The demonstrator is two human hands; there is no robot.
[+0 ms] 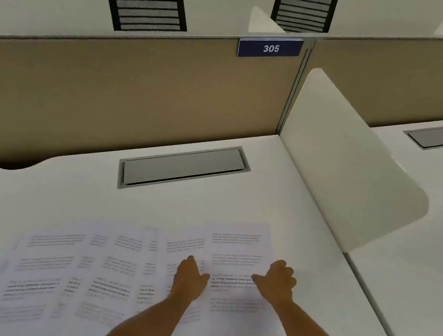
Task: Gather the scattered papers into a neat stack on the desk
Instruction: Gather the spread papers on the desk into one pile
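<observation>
Head view, looking down over a white tabletop [237,206]. Nearest the camera, two bare forearms reached forward onto a fan of printed papers [73,275] that lay overlapping across the near part of the tabletop, spreading leftward from the hands. The left hand [190,275] lay palm-down and flat on the sheets, its fingers together and gripping nothing. Just to its right, the right hand [280,280] rested at the right edge of the rightmost sheet [237,251], fingers curled loosely; whether they pinched the paper could not be told. The text on the pages was too blurred to read. Beyond the papers, a grey cable hatch [183,167] sat set into the tabletop. To the right of the papers, a white side divider [342,161] rose upright. Behind the hatch stood a tan partition [126,93] bearing a blue sign reading 305 [270,48]. Farthest off, beyond the partition, two black chair backs [147,10] showed.
</observation>
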